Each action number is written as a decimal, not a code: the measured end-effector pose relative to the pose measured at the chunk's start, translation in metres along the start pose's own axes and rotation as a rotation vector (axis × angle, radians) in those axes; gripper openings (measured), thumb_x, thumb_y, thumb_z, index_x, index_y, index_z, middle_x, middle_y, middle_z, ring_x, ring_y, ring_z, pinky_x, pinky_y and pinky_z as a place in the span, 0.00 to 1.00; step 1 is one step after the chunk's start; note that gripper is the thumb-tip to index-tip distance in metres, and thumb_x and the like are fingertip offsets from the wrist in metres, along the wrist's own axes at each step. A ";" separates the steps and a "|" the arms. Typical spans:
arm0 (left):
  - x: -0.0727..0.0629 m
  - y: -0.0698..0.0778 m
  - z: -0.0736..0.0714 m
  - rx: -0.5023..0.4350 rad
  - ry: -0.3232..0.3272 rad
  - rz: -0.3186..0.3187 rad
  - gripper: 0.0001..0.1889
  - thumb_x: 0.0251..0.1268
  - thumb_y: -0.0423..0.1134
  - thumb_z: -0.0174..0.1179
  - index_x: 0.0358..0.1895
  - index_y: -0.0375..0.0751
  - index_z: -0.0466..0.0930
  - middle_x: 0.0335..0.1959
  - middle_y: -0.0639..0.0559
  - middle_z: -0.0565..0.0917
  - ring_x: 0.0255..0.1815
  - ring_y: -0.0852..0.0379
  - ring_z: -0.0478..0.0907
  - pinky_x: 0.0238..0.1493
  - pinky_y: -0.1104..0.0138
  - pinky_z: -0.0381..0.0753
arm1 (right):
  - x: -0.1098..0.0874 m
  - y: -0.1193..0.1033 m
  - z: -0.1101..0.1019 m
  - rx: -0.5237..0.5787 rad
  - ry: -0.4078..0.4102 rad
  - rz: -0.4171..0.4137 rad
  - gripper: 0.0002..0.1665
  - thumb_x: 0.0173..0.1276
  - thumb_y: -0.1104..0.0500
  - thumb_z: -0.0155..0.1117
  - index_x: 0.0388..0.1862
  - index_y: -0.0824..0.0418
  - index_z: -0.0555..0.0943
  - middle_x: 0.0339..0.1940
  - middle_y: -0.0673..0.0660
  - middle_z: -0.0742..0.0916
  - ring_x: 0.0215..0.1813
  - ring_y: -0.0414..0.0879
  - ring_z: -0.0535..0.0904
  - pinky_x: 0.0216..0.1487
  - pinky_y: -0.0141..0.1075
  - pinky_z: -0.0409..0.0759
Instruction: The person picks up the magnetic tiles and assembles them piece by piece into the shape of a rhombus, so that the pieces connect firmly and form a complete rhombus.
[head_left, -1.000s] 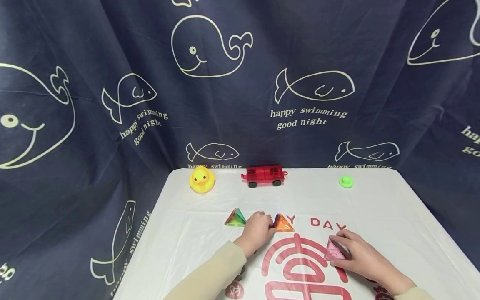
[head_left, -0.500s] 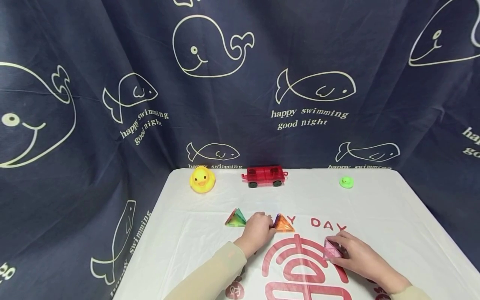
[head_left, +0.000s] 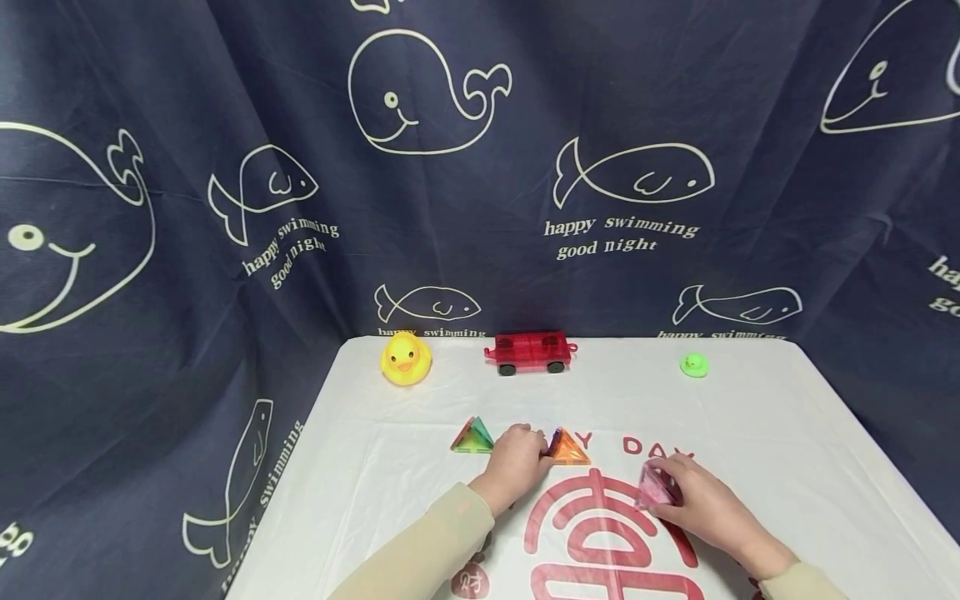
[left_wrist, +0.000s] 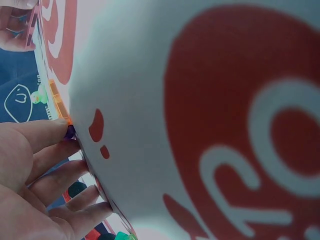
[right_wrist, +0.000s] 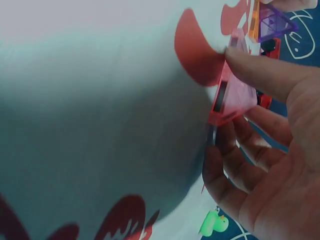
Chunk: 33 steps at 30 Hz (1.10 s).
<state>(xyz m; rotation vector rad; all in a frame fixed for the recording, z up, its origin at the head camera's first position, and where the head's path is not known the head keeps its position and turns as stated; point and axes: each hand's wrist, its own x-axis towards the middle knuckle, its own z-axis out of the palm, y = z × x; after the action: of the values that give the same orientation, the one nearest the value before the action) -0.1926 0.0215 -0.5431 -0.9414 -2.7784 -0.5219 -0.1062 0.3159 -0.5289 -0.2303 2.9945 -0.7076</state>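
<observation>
In the head view my left hand (head_left: 516, 460) reaches to the left side of an orange triangular magnetic tile (head_left: 571, 450). The left wrist view shows thumb and index finger pinching a purple triangular tile (left_wrist: 70, 132), which stands against the orange one; the other fingers rest on the sheet. A pink triangular magnetic tile (right_wrist: 236, 95) is pinched in my right hand (head_left: 701, 497), thumb on its near edge and fingers behind. That tile tilts above the printed red arcs, to the right of the orange tile. Left of my left hand stands a green-and-red pair of triangular tiles (head_left: 472, 437).
Along the back edge of the white table sheet (head_left: 360, 500) stand a yellow rubber duck (head_left: 406, 359), a red toy car base (head_left: 531, 352) with black wheels, and a small green duck (head_left: 693, 365). A dark blue curtain (head_left: 480, 217) with whale prints hangs close behind.
My right hand has moved left and slightly away from me with the pink tile, bringing it nearer the orange one; the tile has turned a little. My left hand stays in place.
</observation>
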 end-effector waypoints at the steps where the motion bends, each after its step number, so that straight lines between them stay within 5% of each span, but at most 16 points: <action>1: 0.000 0.000 0.001 0.002 -0.003 -0.002 0.06 0.61 0.40 0.76 0.28 0.46 0.91 0.26 0.56 0.86 0.41 0.51 0.85 0.49 0.61 0.84 | 0.001 0.000 0.001 -0.001 0.019 -0.002 0.40 0.51 0.51 0.87 0.60 0.66 0.82 0.50 0.61 0.85 0.47 0.57 0.82 0.51 0.56 0.82; 3: 0.001 0.000 0.001 0.005 -0.007 -0.007 0.06 0.61 0.41 0.76 0.29 0.46 0.91 0.26 0.56 0.86 0.42 0.51 0.86 0.50 0.61 0.84 | 0.002 0.000 0.003 0.003 0.060 -0.014 0.40 0.51 0.51 0.87 0.60 0.65 0.82 0.52 0.65 0.86 0.54 0.65 0.83 0.54 0.61 0.80; 6: 0.001 0.000 0.002 0.011 -0.014 -0.016 0.06 0.62 0.41 0.75 0.30 0.46 0.92 0.28 0.56 0.87 0.44 0.51 0.86 0.52 0.60 0.84 | 0.006 -0.001 0.007 0.010 0.089 -0.010 0.39 0.52 0.51 0.87 0.60 0.62 0.81 0.45 0.60 0.86 0.49 0.62 0.83 0.49 0.57 0.82; 10: 0.001 0.000 0.002 0.016 -0.015 -0.013 0.06 0.63 0.42 0.75 0.31 0.46 0.92 0.29 0.56 0.88 0.45 0.50 0.86 0.53 0.60 0.84 | 0.010 -0.001 0.010 0.011 0.088 0.024 0.38 0.54 0.53 0.85 0.62 0.60 0.79 0.36 0.50 0.82 0.35 0.46 0.74 0.37 0.47 0.77; 16: 0.001 -0.001 0.003 0.019 -0.003 -0.003 0.05 0.63 0.42 0.75 0.31 0.46 0.92 0.31 0.55 0.89 0.47 0.49 0.86 0.55 0.60 0.84 | 0.014 -0.002 0.011 0.012 0.101 0.045 0.37 0.55 0.55 0.84 0.62 0.61 0.78 0.41 0.54 0.84 0.38 0.47 0.76 0.40 0.50 0.80; 33: 0.002 0.000 0.005 0.009 -0.032 -0.029 0.06 0.65 0.42 0.74 0.32 0.46 0.92 0.35 0.54 0.90 0.51 0.48 0.86 0.57 0.59 0.83 | 0.022 -0.006 0.012 0.045 0.153 0.066 0.29 0.56 0.61 0.80 0.56 0.59 0.79 0.33 0.51 0.81 0.33 0.45 0.74 0.33 0.43 0.74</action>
<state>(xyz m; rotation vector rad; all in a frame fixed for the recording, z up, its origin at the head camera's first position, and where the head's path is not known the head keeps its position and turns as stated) -0.1944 0.0244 -0.5476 -0.9169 -2.8247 -0.5030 -0.1259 0.3017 -0.5367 -0.0784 3.1084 -0.8214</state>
